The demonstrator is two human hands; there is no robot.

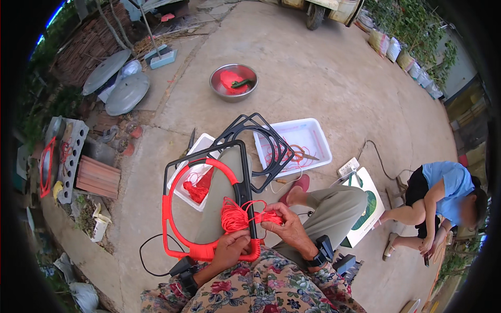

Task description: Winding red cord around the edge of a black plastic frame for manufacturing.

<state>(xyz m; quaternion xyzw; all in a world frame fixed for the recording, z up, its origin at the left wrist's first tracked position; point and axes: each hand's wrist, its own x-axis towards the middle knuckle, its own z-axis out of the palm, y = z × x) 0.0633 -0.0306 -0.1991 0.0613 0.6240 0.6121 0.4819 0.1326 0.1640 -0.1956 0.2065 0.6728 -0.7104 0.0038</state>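
Note:
A black square frame with an inner ring (246, 180) stands over my lap, its left side, bottom edge and much of its ring wrapped in red cord. At the wrapped bottom edge, my left hand (231, 247) is closed on the frame near its lower right corner. My right hand (286, 225) is closed round one end of a loose bundle of red cord (235, 217). That bundle passes across the frame's right bar. Part of the left fingers is hidden behind the frame.
Bare black frames (261, 122) lean ahead against a white tray (318, 128) with scissors (305, 154). Another white tray (204, 141) holds red cord. Farther off stands a metal bowl (234, 97). A white box (369, 195) and a seated person (443, 182) are on the right.

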